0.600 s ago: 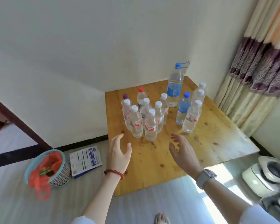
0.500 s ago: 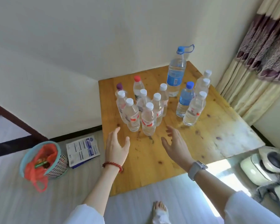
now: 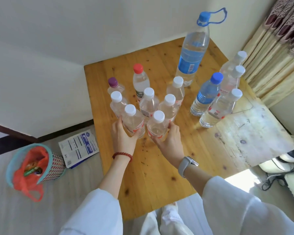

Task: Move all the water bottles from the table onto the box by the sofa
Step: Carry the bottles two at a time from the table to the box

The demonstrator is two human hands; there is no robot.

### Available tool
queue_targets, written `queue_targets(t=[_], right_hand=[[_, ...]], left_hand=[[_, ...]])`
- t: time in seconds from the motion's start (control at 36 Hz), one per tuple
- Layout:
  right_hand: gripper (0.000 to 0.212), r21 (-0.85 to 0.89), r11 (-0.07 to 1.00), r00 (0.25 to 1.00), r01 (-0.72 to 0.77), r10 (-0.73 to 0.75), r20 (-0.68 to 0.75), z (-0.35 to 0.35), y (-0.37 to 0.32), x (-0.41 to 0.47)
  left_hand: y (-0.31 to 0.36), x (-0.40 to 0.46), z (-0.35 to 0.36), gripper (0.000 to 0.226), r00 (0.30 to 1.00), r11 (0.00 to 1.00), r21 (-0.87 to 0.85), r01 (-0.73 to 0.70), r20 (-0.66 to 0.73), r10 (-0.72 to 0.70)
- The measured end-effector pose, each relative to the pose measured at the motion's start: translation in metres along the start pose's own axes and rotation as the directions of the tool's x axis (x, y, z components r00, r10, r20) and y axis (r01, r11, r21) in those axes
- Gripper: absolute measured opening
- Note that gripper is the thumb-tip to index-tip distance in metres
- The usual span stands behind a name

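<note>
Twelve water bottles stand upright on the wooden desk [image 3: 159, 167], all of them in its far half. The nearest two, both white-capped, are in the person's hands. The left hand [image 3: 123, 135] has its grip wrapped around the lower body of the left front bottle [image 3: 133, 121], thumb to the right and fingers [image 3: 119, 119] curling behind. The right hand [image 3: 170, 139] has its grip clamped on the right front bottle [image 3: 157, 126], fingers reaching round its far side. Both bottles appear to rest on the desk, though the hands hide their bases. Just behind them a tight cluster holds four more white caps, a red-capped bottle [image 3: 139, 78] and a purple-capped bottle [image 3: 115, 85]. Toward the far right corner stands a tall bottle with a blue handle cap [image 3: 192, 55]; along the right edge stand a blue-capped bottle [image 3: 205, 95] and three white-capped ones. On the floor off the desk's left edge sit a basket [image 3: 56, 165] and a printed packet [image 3: 78, 146].
</note>
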State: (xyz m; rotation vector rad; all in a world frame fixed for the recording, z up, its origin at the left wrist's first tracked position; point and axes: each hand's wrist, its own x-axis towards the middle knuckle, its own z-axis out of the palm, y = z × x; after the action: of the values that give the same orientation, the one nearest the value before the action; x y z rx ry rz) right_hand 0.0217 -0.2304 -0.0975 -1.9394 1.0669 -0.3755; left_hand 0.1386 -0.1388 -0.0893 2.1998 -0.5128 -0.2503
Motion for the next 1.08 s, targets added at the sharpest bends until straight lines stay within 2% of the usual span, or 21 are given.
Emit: queue_targets(t=[0.17,0.36,0.47,0.56,0.67,0.83,0.92,1.03,1.08], right_hand=[[0.077,0.028,0.999,0.998,-0.02,0.021,-0.051,0.01,0.001,0.001],[0.063,0.097,0.984,0.988,-0.15,0.152,-0.013,-0.001,-0.004,-0.019],[0.057,0.18,0.964,0.978,-0.193,0.205,-0.049,-0.011,0.006,-0.047],[0.065,0.224,0.946,0.961,-0.233,0.26,-0.098,-0.025,0.013,-0.073],[0.069,0.298,0.916,0.92,-0.267,0.334,-0.203,-0.052,0.027,-0.108],[0.038,0.378,0.878,0.854,-0.294,0.419,-0.309,-0.108,0.058,-0.171],[0.037,0.374,0.872,0.807,-0.316,0.455,-0.377,-0.14,0.082,-0.211],[0.038,0.411,0.827,0.682,-0.383,0.553,-0.478,-0.186,0.113,-0.277],[0.055,0.421,0.8,0.603,-0.428,0.599,-0.526,-0.21,0.13,-0.315]], left_hand=[[-0.012,0.008,-0.001,0.076,0.998,0.998,-0.027,-0.06,0.018,0.06],[-0.021,0.008,-0.007,0.075,0.98,0.984,-0.105,-0.142,0.128,0.155],[-0.023,-0.006,-0.013,0.072,0.942,0.969,-0.138,-0.205,0.241,0.234],[-0.018,-0.025,-0.015,0.071,0.897,0.961,-0.212,-0.175,0.369,0.245],[0.001,-0.056,-0.008,0.071,0.845,0.96,-0.202,-0.194,0.463,0.268],[0.055,-0.112,0.035,0.083,0.695,0.952,-0.273,-0.136,0.659,0.288],[0.088,-0.155,0.065,0.091,0.552,0.935,-0.303,-0.186,0.755,0.355],[0.13,-0.231,0.106,0.092,0.345,0.904,-0.375,-0.206,0.837,0.426],[0.152,-0.278,0.125,0.089,0.25,0.882,-0.404,-0.243,0.852,0.46]])
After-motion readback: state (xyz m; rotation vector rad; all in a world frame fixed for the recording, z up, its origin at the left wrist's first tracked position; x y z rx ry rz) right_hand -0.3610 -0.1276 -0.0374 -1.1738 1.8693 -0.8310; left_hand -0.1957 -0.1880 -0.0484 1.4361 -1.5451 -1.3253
